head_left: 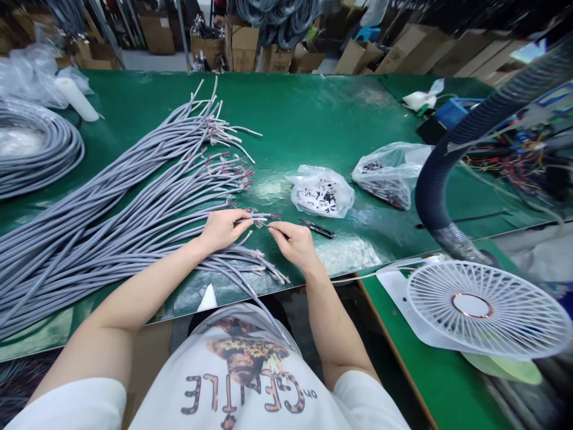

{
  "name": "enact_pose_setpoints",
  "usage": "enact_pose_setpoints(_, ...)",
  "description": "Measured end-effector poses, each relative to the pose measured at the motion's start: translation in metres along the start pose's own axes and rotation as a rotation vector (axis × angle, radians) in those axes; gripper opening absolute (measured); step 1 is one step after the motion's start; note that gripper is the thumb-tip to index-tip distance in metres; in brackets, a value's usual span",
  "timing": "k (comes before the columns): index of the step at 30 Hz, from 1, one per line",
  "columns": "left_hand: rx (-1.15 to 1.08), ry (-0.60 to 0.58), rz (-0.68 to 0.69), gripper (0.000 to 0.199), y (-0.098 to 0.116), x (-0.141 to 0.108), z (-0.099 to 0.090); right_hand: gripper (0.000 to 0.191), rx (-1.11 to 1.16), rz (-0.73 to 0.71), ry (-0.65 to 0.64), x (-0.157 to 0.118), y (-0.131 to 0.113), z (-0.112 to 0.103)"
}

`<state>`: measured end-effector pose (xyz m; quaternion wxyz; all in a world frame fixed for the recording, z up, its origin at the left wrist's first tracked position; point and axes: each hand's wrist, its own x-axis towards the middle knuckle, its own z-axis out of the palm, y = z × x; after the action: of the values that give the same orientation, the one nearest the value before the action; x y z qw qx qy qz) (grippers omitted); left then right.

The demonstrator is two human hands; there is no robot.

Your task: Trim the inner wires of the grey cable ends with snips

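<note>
Many grey cables [134, 173] lie fanned across the green table [277, 113], their stripped ends pointing right with red and pale wires showing. My left hand [226, 230] is closed around the end of one grey cable, whose thin red wires stick out past the fingers. Close beside it, my right hand [293, 242] pinches a fine strand at that cable's stripped end. The exact strand is too small to make out. Just right of my right hand lies a pair of black thread snips [317, 229]. More cable ends [268, 266] rest below both hands near the table's front edge.
A clear bag of small black and white parts [322, 194] and another bag of dark parts [387, 176] lie beyond the snips. A thick black hose [434, 173] and white fan [487, 310] stand right. Coiled cable [40, 161] sits left.
</note>
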<state>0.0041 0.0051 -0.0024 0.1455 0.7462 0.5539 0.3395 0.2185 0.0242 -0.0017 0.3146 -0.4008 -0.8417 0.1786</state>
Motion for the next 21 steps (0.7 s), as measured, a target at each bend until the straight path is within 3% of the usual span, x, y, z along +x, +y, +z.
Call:
enact_pose_setpoints(13,-0.01,-0.015,-0.078,0.022,0.001,-0.001,0.0,0.02,0.15,-0.024,-0.074,0.01,0.006,0.004)
enact_pose_setpoints(21,-0.006,-0.09,0.01,0.014,0.002,-0.001,-0.005,0.02,0.156,-0.027,-0.137,0.012,0.014,0.0)
